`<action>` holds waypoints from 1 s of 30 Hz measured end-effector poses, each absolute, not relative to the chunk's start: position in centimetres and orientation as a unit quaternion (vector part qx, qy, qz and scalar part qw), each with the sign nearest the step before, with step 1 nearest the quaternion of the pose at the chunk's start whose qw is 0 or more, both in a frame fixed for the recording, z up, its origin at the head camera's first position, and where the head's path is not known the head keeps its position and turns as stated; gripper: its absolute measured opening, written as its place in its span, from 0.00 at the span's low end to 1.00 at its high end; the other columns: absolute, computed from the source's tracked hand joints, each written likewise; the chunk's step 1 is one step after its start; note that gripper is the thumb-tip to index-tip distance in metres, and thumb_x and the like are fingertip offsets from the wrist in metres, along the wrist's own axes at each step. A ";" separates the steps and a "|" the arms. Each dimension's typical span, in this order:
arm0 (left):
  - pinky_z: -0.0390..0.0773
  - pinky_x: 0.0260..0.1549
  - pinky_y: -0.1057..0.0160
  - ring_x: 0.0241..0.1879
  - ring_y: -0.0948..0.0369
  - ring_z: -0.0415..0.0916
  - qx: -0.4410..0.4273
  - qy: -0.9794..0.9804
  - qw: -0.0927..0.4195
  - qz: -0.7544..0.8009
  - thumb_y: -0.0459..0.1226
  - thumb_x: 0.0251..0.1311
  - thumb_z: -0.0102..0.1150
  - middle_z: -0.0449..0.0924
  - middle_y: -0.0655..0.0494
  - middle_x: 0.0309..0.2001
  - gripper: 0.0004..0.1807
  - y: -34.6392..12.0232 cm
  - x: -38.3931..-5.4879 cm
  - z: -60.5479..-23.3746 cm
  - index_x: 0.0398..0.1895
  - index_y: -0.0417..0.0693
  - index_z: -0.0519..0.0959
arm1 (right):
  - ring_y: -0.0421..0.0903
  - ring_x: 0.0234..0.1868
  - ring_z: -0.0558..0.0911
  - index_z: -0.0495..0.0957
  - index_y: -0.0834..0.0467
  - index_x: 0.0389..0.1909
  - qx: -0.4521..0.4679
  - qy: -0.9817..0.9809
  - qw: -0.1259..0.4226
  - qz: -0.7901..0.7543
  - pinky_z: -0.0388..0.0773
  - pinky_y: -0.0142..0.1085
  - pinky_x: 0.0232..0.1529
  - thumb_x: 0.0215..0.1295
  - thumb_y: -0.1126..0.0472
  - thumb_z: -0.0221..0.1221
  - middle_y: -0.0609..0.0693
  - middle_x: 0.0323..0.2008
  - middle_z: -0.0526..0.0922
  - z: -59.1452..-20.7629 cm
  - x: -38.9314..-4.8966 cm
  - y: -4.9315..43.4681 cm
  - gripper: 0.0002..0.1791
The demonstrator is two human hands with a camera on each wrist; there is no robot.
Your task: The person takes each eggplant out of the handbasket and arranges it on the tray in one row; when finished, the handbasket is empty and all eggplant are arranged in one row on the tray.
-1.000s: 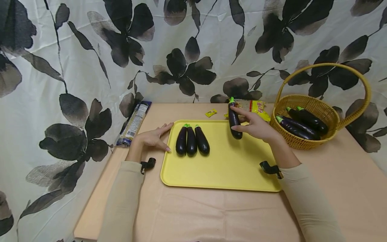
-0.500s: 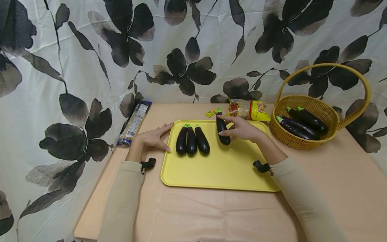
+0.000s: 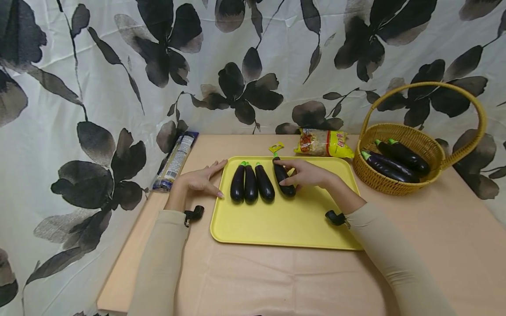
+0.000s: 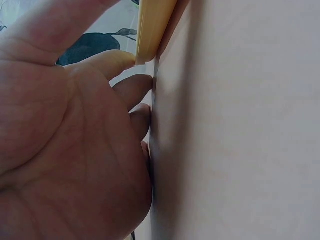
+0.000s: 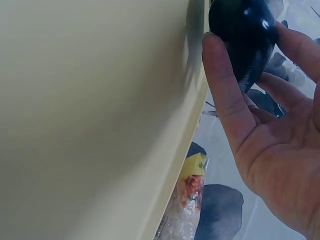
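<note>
My right hand [image 3: 306, 173] grips a dark purple eggplant [image 3: 281, 174] with a green stem, low over the yellow tray [image 3: 292, 224]. In the right wrist view the same eggplant [image 5: 245, 37] shows between thumb and fingers. To its left, three eggplants [image 3: 250, 184] lie side by side on the tray, stems toward the back. At the tray's left edge my left hand [image 3: 197, 181] touches the rim with its thumb and a fingertip, fingers extended. The left wrist view shows its palm [image 4: 75, 145] beside the table, with the tray rim [image 4: 152, 30] at the fingertips.
A wicker basket [image 3: 379, 177] with a tall handle holds several eggplants at the right. Behind the tray lie a yellow-ended food bag [image 3: 324, 142] and a small yellow packet [image 3: 276, 147]. A blue-and-silver package [image 3: 175, 160] lies at the left edge.
My right hand has carried the eggplant leftward and lowered it from the tray's back right toward the three eggplants. The left hand has stayed at the rim.
</note>
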State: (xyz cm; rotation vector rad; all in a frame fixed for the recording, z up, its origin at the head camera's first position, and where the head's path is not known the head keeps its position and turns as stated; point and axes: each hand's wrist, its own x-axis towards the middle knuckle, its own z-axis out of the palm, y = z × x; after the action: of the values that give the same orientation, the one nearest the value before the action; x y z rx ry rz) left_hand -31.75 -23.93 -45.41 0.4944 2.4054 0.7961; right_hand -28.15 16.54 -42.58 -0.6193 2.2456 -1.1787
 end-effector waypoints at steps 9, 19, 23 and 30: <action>0.28 0.79 0.35 0.83 0.42 0.20 0.180 0.893 0.280 0.303 0.56 0.38 0.86 0.25 0.50 0.86 0.76 -23.9 -31.8 -45.5 0.86 0.71 0.39 | 0.52 0.47 0.85 0.53 0.51 0.84 -0.227 0.830 0.276 -0.428 0.89 0.46 0.38 0.71 0.58 0.66 0.67 0.70 0.67 -43.2 -28.3 16.0 0.46; 0.27 0.78 0.33 0.83 0.41 0.20 0.178 0.894 0.283 0.300 0.58 0.38 0.85 0.25 0.52 0.86 0.76 -23.9 -31.7 -45.5 0.86 0.73 0.39 | 0.51 0.41 0.85 0.55 0.52 0.83 -0.226 0.832 0.280 -0.423 0.89 0.47 0.38 0.71 0.57 0.66 0.68 0.71 0.66 -43.4 -28.2 15.4 0.45; 0.27 0.78 0.33 0.83 0.41 0.20 0.181 0.894 0.279 0.301 0.57 0.38 0.86 0.26 0.52 0.86 0.76 -23.9 -31.8 -45.5 0.86 0.72 0.39 | 0.49 0.37 0.86 0.56 0.52 0.83 -0.226 0.832 0.280 -0.422 0.88 0.46 0.38 0.71 0.57 0.66 0.67 0.72 0.66 -43.5 -28.3 15.3 0.44; 0.28 0.78 0.34 0.83 0.41 0.20 0.180 0.894 0.277 0.301 0.57 0.38 0.86 0.26 0.52 0.86 0.76 -23.9 -31.7 -45.4 0.86 0.71 0.40 | 0.48 0.34 0.85 0.57 0.53 0.82 -0.230 0.836 0.277 -0.414 0.88 0.45 0.37 0.72 0.57 0.65 0.66 0.69 0.69 -43.5 -28.3 15.2 0.42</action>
State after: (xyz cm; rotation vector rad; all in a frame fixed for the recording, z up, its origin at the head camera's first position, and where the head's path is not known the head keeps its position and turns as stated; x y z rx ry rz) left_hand -31.73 -23.92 -45.38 0.4833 2.4015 0.8085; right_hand -28.26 15.18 -43.52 -0.6175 2.2438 -1.1125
